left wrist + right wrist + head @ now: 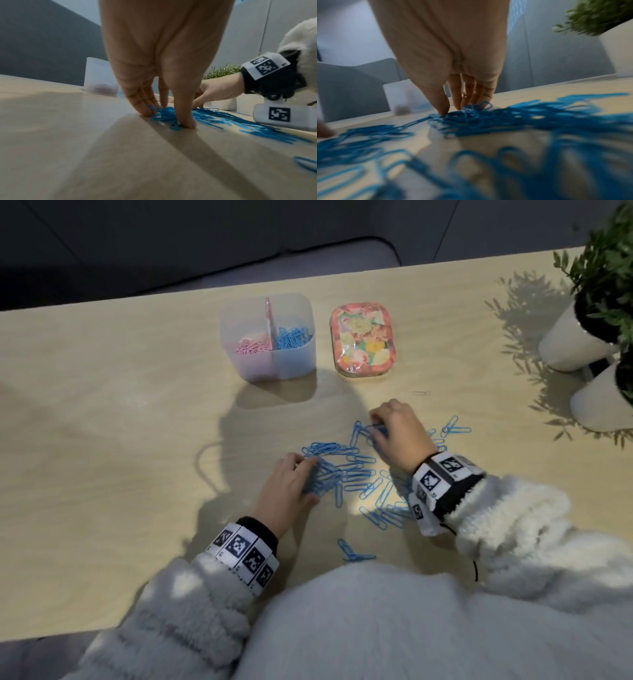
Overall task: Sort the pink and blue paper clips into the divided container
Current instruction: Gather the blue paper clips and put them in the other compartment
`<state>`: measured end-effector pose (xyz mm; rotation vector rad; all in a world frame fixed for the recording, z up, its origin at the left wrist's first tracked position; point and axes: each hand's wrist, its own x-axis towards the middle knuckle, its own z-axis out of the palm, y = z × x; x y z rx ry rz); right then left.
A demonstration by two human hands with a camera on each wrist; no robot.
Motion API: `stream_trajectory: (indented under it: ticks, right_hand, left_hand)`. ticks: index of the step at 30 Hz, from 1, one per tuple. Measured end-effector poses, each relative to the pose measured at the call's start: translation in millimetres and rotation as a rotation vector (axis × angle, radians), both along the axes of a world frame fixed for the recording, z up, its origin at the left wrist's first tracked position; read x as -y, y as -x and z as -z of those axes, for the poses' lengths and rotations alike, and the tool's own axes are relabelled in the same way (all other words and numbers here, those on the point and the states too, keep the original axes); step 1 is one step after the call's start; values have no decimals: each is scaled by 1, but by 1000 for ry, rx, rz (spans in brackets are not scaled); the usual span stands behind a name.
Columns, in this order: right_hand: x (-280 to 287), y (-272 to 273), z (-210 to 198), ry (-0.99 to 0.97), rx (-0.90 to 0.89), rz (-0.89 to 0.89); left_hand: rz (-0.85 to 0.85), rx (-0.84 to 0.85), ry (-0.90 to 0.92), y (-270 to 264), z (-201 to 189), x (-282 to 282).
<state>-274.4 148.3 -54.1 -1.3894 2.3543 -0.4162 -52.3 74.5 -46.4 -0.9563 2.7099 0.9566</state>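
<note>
Blue paper clips (359,470) lie scattered on the wooden table in front of me. My left hand (313,482) has its thumb and fingers curled down round a bunch at the pile's left edge, and the left wrist view shows the fingertips (145,112) on the table with clips between them and the thumb. At the pile's far side my right hand (376,426) pinches a tangle of blue clips (471,112). Farther back stands the translucent divided container (274,364), with pink clips (251,345) in its left part and blue clips (293,337) in its right part.
A floral tin (360,338) sits just right of the container. One dark clip (421,393) lies alone beyond my right hand. White plant pots (568,347) crowd the right edge. Two blue clips (352,553) lie near my body.
</note>
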Motion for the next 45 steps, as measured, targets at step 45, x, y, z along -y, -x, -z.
stream_trajectory:
  ticks: [45]
  right_hand:
    - [200,13,-86,140,450,249]
  left_hand:
    - [-78,-122,68,11,-15,48]
